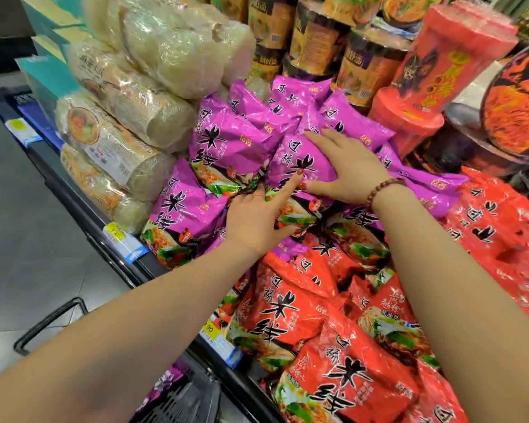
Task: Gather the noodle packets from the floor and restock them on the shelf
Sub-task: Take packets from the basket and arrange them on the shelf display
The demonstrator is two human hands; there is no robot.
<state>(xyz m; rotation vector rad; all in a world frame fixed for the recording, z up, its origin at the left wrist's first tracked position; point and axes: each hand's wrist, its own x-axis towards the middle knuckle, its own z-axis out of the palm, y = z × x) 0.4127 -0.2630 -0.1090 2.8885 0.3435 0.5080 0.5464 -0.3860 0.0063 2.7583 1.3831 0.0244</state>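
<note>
Purple noodle packets [226, 141] are lying heaped on the shelf [83, 209]. We are pressing our right hand [348, 169] flat, fingers spread, on the middle one; our left hand [257, 221], just beside, is touching it with a straight forefinger, its other fingers hidden.

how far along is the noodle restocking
Purple packets already sit piled on the shelf. The left hand and right hand press a middle packet into the pile. Purple packs seem to lie in the black basket below, so some restocking looks left.
</note>
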